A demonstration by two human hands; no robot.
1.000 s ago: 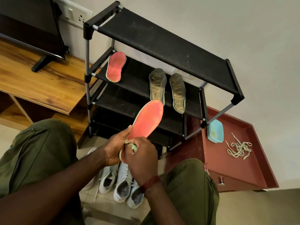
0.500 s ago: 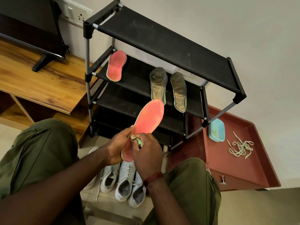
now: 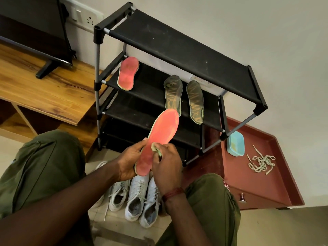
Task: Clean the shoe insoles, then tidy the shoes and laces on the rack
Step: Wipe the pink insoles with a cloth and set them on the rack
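Note:
My left hand [image 3: 128, 161] grips a red insole [image 3: 160, 137] by its heel, toe pointing up toward the black rack [image 3: 177, 50]. My right hand [image 3: 167, 167] pinches a small pale green cloth [image 3: 156, 149] against the insole's middle. On the rack's second shelf lie a second red insole [image 3: 127, 73] at the left and two dark grey insoles [image 3: 173, 94] [image 3: 195, 102] side by side. Several white shoes [image 3: 136, 197] stand on the floor between my knees. A tangle of beige laces [image 3: 261, 162] lies on the red-brown cabinet top [image 3: 239, 176].
A light blue tub [image 3: 235, 145] sits on the cabinet top by the rack's right leg. A wooden unit [image 3: 44, 89] with a TV [image 3: 32, 27] stands left of the rack. A white wall is behind. My knees in olive trousers flank the shoes.
My right hand with the cloth has slid from the insole's heel up toward its middle. The insole stays held in my left hand.

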